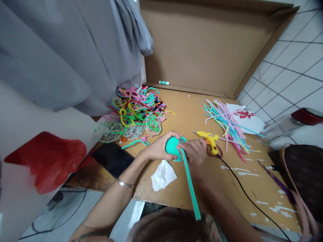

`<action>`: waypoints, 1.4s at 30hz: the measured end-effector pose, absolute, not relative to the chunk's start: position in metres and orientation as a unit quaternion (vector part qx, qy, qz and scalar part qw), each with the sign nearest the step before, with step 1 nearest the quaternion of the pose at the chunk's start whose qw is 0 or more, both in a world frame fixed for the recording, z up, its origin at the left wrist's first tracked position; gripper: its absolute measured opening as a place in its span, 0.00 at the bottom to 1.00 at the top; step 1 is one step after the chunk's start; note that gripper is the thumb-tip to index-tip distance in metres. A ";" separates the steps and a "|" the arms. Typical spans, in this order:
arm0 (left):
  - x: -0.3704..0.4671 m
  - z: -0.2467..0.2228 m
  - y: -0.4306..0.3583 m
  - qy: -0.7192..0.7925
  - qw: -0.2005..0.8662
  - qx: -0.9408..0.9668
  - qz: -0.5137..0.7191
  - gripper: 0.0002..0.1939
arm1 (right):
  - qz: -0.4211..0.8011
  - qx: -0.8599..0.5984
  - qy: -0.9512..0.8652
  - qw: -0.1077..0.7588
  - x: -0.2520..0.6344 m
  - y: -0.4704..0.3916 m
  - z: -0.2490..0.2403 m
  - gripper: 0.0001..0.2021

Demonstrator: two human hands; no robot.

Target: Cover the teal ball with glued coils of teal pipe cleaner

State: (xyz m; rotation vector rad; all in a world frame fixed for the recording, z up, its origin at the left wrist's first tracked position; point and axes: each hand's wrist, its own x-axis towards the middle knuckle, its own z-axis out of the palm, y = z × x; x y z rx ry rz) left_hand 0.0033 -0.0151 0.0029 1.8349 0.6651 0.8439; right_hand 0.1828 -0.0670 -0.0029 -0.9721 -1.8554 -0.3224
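Note:
A round teal piece (172, 146), which looks wound from fuzzy strip, is gripped in my left hand (160, 147), fingers curled round its left side. My right hand (194, 151) pinches a teal pipe cleaner (190, 185) at the right edge of the round piece. The strip's loose end hangs down toward the table's front edge. A crumpled white tissue (164, 175) lies just below my hands. To their right rests a yellow hot glue gun (209, 140), nozzle pointing left, with its cord running to the lower right.
Coloured pipe cleaners (138, 104) are heaped at the back left, beside clear plastic pieces (111, 131). More straight ones (227, 124) lie right. A dark phone or tablet (112, 159), a glue stick (164, 82), a red-lidded bottle (282, 124) and a brown bag (300, 174) surround the workspace.

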 end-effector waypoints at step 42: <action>-0.001 -0.019 0.002 0.255 0.598 0.623 0.436 0.37 | -0.120 -0.840 -0.518 0.108 0.259 -0.027 -0.029 0.33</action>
